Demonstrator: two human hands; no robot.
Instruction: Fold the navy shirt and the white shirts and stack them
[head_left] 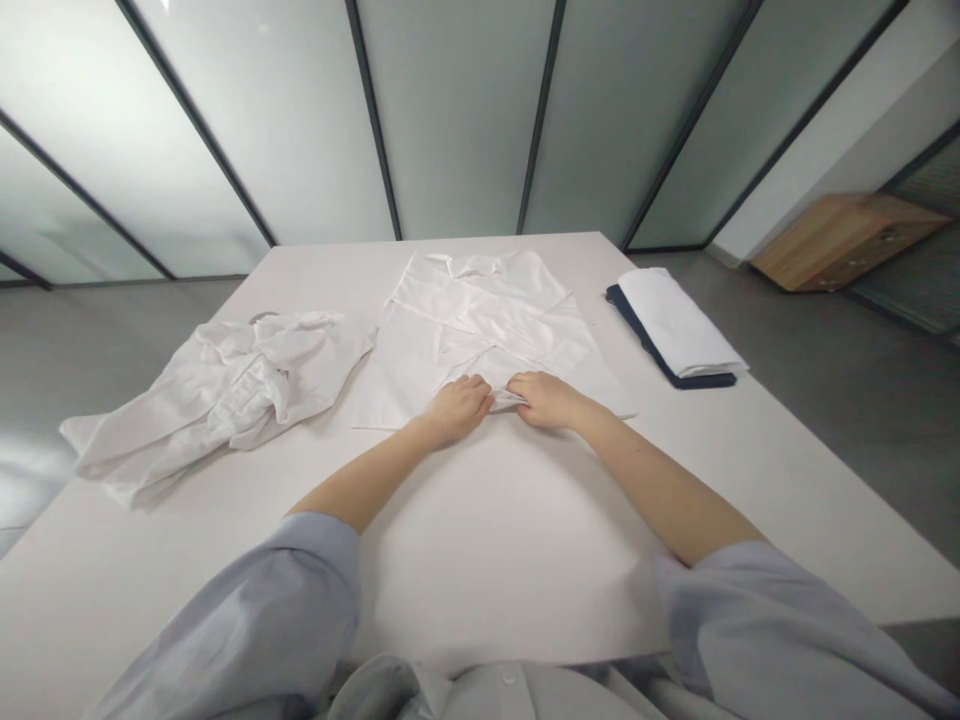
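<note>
A white shirt (517, 320) lies spread on the table, its collar toward the far edge and its sleeves folded across the body. At the middle of its near edge, my left hand (460, 405) has its fingers curled onto the cloth. Just to the right, my right hand (551, 400) pinches the same edge, with a small gathered fold of fabric between the two hands. My fingertips are partly hidden by the cloth and the backs of the hands.
A crumpled white garment (247, 390) lies on the left of the white table (510, 540). Toward the right edge, a folded white garment (679, 320) rests on a folded navy one (660, 365). Beyond stand frosted glass panels (457, 120) and a wooden cabinet (840, 240).
</note>
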